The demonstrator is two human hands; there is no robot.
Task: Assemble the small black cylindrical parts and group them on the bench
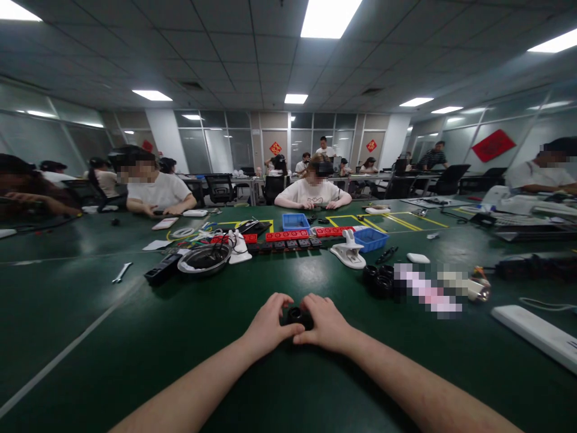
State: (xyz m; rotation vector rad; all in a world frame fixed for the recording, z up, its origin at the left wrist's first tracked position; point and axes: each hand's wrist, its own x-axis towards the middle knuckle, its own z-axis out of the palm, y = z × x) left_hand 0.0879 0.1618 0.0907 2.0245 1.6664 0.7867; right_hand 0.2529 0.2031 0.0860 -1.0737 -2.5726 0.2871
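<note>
Two hands, left hand [267, 328] and right hand [325, 323], around one black ring [297, 315]

Desk [135, 337] is showing dark green, with a pale line [67, 352] crossing toward its left edge and yellow lines [406, 220] running near the far edge. Small part [297, 315] at the near edge is showing black. Two bins [295, 221] are showing blue, beside red strips [288, 235] and a white clamp [348, 252].

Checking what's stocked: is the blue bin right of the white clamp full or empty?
Cannot tell: the blue bin shows only its outer wall and rim; its inside is hidden.
</note>
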